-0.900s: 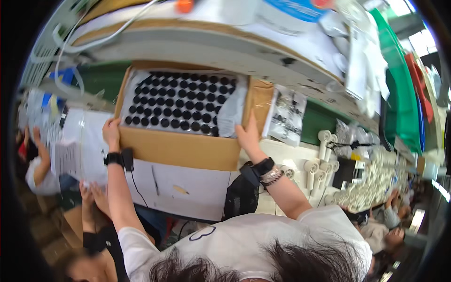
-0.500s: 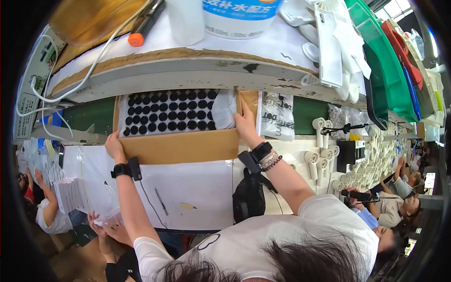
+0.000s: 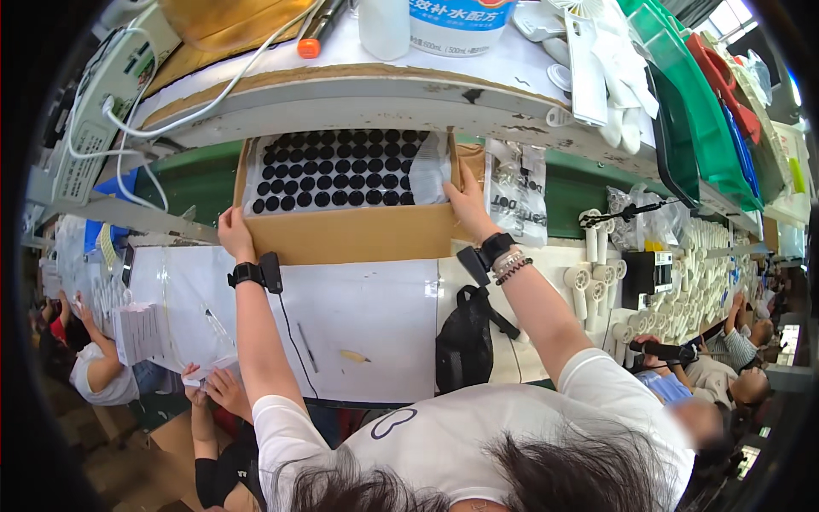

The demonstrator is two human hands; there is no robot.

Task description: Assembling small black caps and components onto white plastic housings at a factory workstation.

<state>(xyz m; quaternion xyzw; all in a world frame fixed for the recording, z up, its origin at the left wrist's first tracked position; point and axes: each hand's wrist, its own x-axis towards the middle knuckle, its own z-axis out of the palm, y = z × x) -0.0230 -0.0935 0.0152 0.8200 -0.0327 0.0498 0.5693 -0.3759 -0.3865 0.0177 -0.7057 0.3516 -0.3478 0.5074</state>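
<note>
A brown cardboard box [image 3: 350, 237] lies partly beneath the shelf. Inside it, several rows of black round pieces [image 3: 341, 181] rest on pale lining, and a whitish sheet [image 3: 429, 175] covers the right end. My left hand [image 3: 236, 233] grips the box at its near left corner. My right hand [image 3: 469, 203] holds the right wall near its front, fingers over the edge. Both wrists wear black bands with a dark device. The far edge of the box is hidden under the shelf.
Overhead runs a shelf edge [image 3: 341, 102] holding bottles and a green bin [image 3: 695, 111]. A printed plastic bag [image 3: 516, 192] lies right of the box. White fan-like parts [image 3: 597, 277], a black pouch [image 3: 463, 346] and a pen [image 3: 307, 348] are nearer. A co-worker's hands [image 3: 213, 388] are at left.
The box has slid slightly away from me and to the right, with both hands still on it. The whole view has also shifted a little.
</note>
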